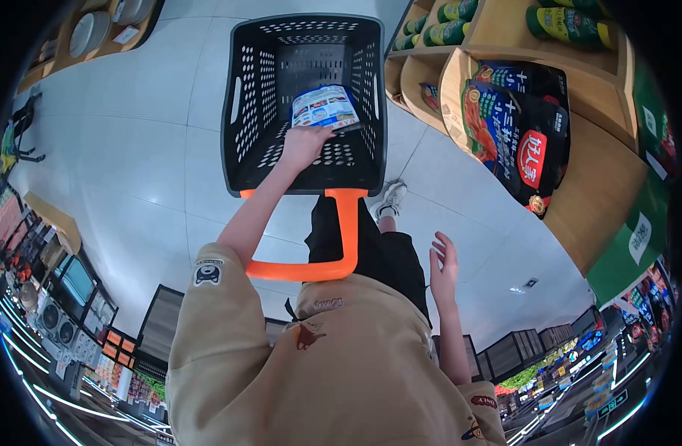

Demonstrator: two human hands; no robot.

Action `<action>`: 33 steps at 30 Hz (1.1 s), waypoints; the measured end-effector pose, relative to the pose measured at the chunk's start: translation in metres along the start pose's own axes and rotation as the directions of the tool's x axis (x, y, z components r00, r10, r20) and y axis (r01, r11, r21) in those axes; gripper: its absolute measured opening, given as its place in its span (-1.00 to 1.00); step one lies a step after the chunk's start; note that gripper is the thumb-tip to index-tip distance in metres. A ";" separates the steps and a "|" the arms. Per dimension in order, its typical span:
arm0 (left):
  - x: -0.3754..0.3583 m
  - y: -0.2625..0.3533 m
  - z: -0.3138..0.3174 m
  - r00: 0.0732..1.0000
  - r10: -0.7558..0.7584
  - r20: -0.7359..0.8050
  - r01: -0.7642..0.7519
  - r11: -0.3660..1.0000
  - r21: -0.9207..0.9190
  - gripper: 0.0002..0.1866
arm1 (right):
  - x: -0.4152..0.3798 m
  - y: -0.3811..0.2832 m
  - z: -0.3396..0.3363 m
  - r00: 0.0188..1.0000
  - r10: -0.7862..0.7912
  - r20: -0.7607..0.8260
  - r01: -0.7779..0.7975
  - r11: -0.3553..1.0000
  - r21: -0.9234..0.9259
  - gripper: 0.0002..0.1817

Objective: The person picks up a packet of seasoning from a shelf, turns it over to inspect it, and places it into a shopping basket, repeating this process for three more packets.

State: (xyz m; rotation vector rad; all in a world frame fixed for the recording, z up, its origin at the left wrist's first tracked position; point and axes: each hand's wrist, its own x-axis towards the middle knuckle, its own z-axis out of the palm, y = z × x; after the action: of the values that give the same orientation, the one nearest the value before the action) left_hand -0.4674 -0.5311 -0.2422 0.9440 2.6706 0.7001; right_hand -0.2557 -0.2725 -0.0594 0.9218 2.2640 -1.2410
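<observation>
My left hand [305,146] reaches down into a black shopping basket [232,152] and grips the near edge of a printed food packet [324,106]. The packet is white and blue with small pictures; its dark lower edge shows beside my fingers. It lies tilted inside the basket, towards the right side. My right hand [444,262] hangs at my right side with fingers apart and nothing in it. The basket's orange handle [304,271] stretches back to my waist, and neither hand is on it.
On the right, a wooden shelf [601,201] holds black and blue seasoning pouches [515,130], with green and yellow packages [571,26] above. White plates [90,33] stand on a shelf at upper left. Light floor tiles [144,149] surround the basket. My shoe [391,199] is just behind it.
</observation>
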 end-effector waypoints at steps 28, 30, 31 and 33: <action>0.005 -0.038 0.177 0.558 -0.461 0.690 0.439 0.870 0.226 -0.73 | -0.082 0.164 0.009 0.859 0.481 0.175 -0.512 0.793 0.332 -0.70; 0.009 -0.018 0.155 0.569 -0.450 0.688 0.464 0.867 0.182 -0.71 | -0.084 0.173 0.005 0.890 0.423 0.169 -0.455 0.812 0.365 -0.70; 0.013 -0.007 0.142 0.589 -0.448 0.672 0.466 0.868 0.170 -0.70 | -0.085 0.181 0.002 0.903 0.398 0.161 -0.429 0.828 0.362 -0.70; 0.014 0.014 0.121 0.657 -0.429 0.620 0.464 0.878 0.116 -0.70 | -0.086 0.195 -0.005 0.924 0.359 0.134 -0.381 0.826 0.415 -0.71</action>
State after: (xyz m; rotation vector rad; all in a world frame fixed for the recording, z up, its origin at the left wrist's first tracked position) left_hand -0.4276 -0.4687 -0.3402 0.3572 2.1132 0.2603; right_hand -0.0567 -0.2231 -0.1187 1.3934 1.6722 -1.5842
